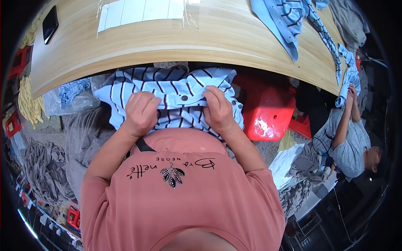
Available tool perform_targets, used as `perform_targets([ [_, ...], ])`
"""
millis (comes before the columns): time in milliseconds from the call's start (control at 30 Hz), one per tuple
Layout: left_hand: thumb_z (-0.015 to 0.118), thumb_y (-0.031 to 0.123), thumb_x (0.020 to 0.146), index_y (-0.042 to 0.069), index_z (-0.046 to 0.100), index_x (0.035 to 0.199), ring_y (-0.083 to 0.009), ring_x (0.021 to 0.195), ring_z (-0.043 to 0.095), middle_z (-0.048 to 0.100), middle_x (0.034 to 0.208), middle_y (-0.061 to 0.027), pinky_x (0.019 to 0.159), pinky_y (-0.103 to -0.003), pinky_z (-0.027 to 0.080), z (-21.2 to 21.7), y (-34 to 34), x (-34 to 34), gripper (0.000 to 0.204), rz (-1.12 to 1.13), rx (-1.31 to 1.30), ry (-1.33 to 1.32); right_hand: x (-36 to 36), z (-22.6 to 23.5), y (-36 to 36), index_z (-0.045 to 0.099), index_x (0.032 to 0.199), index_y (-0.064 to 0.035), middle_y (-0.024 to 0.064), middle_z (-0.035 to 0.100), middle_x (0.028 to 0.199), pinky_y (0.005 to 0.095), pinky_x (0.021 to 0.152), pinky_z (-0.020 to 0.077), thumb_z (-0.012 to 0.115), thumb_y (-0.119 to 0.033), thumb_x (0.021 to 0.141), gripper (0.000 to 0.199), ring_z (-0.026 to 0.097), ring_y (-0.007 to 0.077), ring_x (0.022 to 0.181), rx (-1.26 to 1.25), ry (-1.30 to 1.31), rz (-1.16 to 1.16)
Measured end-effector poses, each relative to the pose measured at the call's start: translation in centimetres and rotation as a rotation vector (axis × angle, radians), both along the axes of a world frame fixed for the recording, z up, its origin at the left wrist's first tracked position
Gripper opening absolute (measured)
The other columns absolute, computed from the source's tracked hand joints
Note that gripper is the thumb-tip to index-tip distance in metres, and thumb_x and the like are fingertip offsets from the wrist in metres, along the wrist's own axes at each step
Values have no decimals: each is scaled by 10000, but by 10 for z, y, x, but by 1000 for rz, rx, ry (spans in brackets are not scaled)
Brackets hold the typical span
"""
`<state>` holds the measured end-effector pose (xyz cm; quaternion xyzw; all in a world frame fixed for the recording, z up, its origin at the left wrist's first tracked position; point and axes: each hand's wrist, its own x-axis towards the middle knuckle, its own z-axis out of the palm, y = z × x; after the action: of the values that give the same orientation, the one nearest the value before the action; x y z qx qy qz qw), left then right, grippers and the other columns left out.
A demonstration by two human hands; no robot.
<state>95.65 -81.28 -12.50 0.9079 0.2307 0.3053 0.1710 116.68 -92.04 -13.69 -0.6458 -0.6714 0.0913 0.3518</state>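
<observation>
A light-blue shirt with dark stripes (176,88) hangs between my hands in front of my body, just below the near table edge. Closed around a fold of it at the left is my left hand (143,112). My right hand (217,109) pinches the same strip of cloth farther right. Dark round buttons show along the strip, one of them (184,98) between the two hands. The lower part of the shirt lies bunched over my lap.
The wooden table (138,46) spans the front, bearing a phone (50,24), a white sheet (142,10) and another striped shirt (284,21). A red stool (268,108) stands at right. Beyond it a co-worker (351,142) handles blue cloth. Grey garments (50,167) are heaped at left.
</observation>
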Motion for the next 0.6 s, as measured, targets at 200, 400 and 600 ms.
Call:
perform_targets([
  [200, 577, 15, 581, 28, 560, 815, -279, 720, 532, 543, 797, -104, 590, -348, 396, -5, -3, -14, 234, -103, -147, 351, -5, -1, -4, 582, 892, 3, 113, 555, 782, 308, 522, 423, 570, 35, 565, 329, 532, 234, 614, 75, -103, 88],
  [400, 616, 47, 627, 5, 538, 784, -319, 782, 541, 552, 818, -134, 669, -401, 443, 36, -5, 64, 180, -158, -490, 187, -3, -2, -14, 582, 851, 15, 98, 533, 721, 302, 486, 399, 568, -3, 570, 281, 499, 220, 561, 180, -23, 106],
  [600, 578, 52, 667, -3, 515, 669, -329, 672, 556, 534, 698, -150, 577, -414, 454, 10, -9, 75, 84, -227, -407, 522, -4, -6, -20, 565, 821, 28, 113, 551, 741, 303, 497, 421, 560, 11, 555, 267, 517, 234, 563, 188, -2, 106],
])
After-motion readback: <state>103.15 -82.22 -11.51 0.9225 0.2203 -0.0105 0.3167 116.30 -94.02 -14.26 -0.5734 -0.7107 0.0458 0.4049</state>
